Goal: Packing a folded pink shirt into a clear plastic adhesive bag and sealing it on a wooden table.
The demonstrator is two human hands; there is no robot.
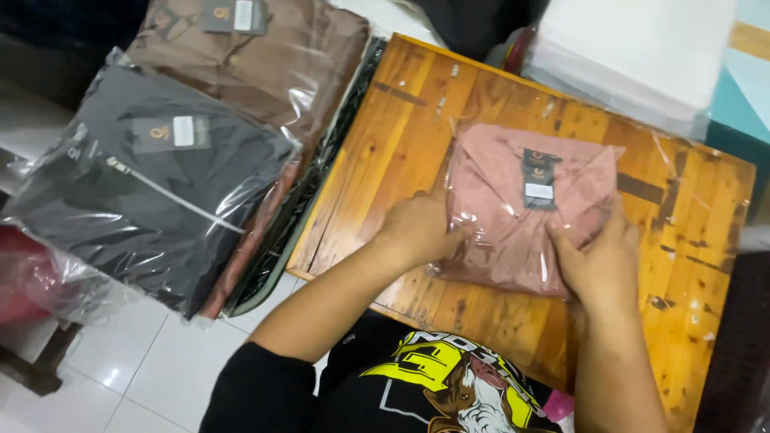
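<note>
A folded pink garment in a clear plastic bag, with a dark tag near its collar, lies on a low wooden table. My left hand presses against the bag's left edge, fingers curled onto the plastic. My right hand grips the bag's lower right corner, fingers laid over the plastic. Both hands hold the bag flat against the tabletop.
Left of the table sits a stack of bagged garments: a black zipped one on top, a brown one behind it. A pile of white plastic bags lies at the table's far right. White floor tiles show below.
</note>
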